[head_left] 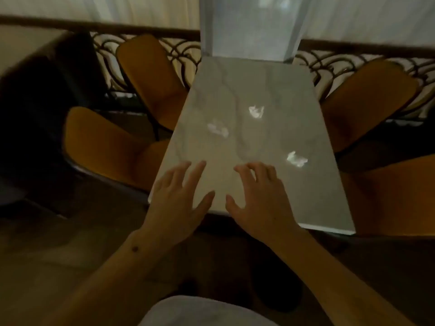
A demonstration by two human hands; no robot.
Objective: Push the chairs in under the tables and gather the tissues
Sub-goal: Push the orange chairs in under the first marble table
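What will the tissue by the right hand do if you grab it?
The tissue looks crumpled and thin, so it will probably squash in the fingers, not keep its shape. It seems very light, so a push may slide it easily on the smooth, shiny table. It lies flat, so rolling seems unlikely.

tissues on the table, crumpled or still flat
Crumpled. All three tissues show as small bunched white wads with ragged outlines, lying apart on the marble table.
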